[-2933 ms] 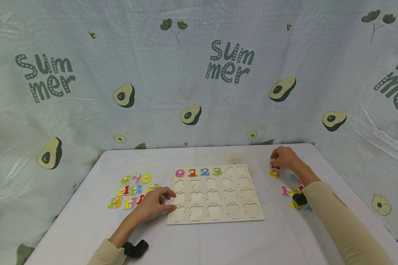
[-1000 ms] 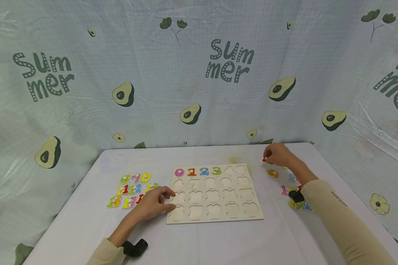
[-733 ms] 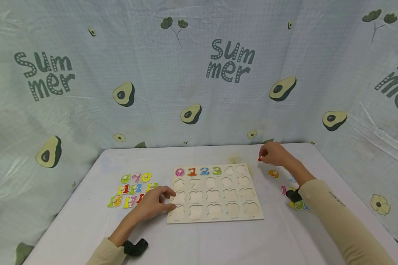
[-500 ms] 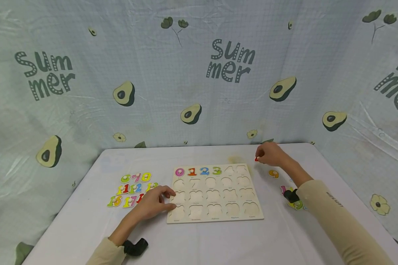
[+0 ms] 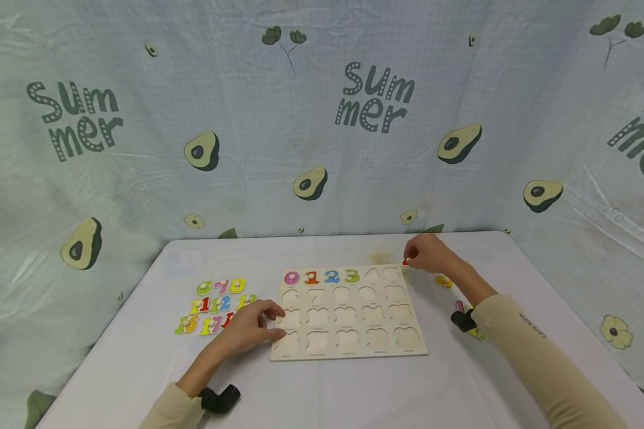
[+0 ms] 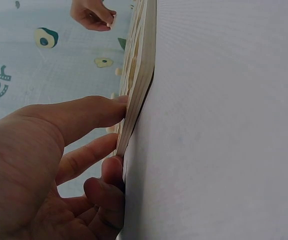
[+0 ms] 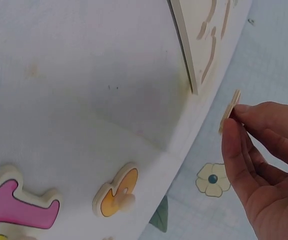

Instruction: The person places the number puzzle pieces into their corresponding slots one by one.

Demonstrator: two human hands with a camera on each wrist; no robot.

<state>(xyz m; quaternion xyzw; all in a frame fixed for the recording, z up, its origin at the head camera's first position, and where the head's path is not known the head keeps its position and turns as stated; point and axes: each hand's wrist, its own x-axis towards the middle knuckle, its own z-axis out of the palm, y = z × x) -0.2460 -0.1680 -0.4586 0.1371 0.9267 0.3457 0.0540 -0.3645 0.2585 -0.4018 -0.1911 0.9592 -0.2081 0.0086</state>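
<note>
My right hand pinches a small red number puzzle piece between thumb and fingers, just off the back right corner of the wooden number board. In the right wrist view the piece shows edge-on, so its number is hidden. On the board's back row lie a pink 0, a red 1, a blue 2 and a green 3; the other recesses hold no pieces. My left hand rests on the board's left edge, thumb and fingertips touching it.
Several number pieces lie in rows left of the board, partly behind my left hand. To the right, an orange 9 and other pieces lie partly under my right forearm. A patterned cloth hangs behind the white table.
The right hand has picked up the red piece from beside the orange 9 and carried it left to the board's back right corner. The left hand has stayed on the board's edge.
</note>
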